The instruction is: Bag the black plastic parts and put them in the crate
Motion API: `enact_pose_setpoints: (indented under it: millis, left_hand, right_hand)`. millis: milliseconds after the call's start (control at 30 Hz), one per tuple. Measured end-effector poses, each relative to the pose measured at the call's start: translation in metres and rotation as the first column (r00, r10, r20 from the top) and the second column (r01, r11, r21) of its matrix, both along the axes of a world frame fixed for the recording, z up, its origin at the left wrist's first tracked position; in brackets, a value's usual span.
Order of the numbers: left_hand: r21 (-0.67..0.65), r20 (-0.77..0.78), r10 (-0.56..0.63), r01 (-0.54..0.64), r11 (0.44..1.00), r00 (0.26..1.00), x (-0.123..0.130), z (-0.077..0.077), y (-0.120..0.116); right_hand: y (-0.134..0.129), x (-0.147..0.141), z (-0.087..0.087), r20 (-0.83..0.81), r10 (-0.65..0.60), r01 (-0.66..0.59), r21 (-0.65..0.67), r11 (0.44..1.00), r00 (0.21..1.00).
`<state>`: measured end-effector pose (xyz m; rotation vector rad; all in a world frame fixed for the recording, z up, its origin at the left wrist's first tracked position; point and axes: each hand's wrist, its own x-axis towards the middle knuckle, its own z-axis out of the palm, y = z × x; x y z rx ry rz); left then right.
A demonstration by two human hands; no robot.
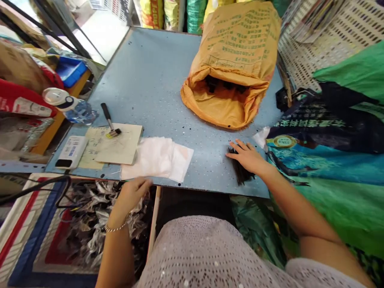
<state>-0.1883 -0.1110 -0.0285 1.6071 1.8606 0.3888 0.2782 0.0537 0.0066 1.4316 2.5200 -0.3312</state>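
Observation:
My right hand (pixel 247 157) lies with its fingers spread on top of a bundle of thin dark strips (pixel 240 174) near the table's front right. What the strips are made of does not show. At the front edge, my left hand (pixel 132 195) has its fingers drawn together, just below a stack of thin white sheets or bags (pixel 150 157). Whatever those fingers may hold is hidden. Beyond my right hand, an orange woven sack (pixel 237 44) lies with its mouth toward me, dark pieces visible inside.
A black-handled brush (pixel 108 116) rests on a paper pad (pixel 123 146), beside a white device (pixel 72 152) and a water bottle (pixel 72 106). Below the left table edge, a crate (pixel 57 236) holds crumpled dark pieces. Printed plastic sacks (pixel 324 148) crowd the right side.

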Motion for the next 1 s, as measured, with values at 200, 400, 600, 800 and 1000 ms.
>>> enact_pose_setpoints:
  millis: [200, 400, 600, 800, 1000]
  left_hand:
    - [0.473, -0.199, 0.47, -0.336, 0.815, 0.86, 0.026, 0.005, 0.052]
    - [0.463, -0.226, 0.584, -0.442, 0.768, 0.78, 0.011, -0.025, 0.045]
    - [0.259, -0.042, 0.724, -0.692, 0.674, 0.689, -0.007, -0.02, 0.041]
    - [0.195, 0.37, 0.663, -0.753, 0.629, 0.65, -0.015, -0.013, 0.039]
    - [0.246, 0.539, 0.495, -0.69, 0.681, 0.681, 0.038, -0.008, 0.061]
  right_hand:
    - [0.019, -0.014, 0.003, -0.122, 0.173, -0.185, -0.098, 0.978, 0.977]
    - [0.005, -0.073, -0.007, -0.466, -0.278, 0.048, -0.447, 0.893, 0.84]
    - [-0.016, -0.165, -0.03, -0.642, -0.696, -0.221, -0.765, 0.605, 0.32]
    - [-0.027, -0.217, -0.025, -0.426, -0.884, -0.436, -0.844, 0.313, 0.19]
    - [-0.025, -0.259, -0.023, -0.3, -0.93, -0.567, -0.813, 0.133, 0.213]
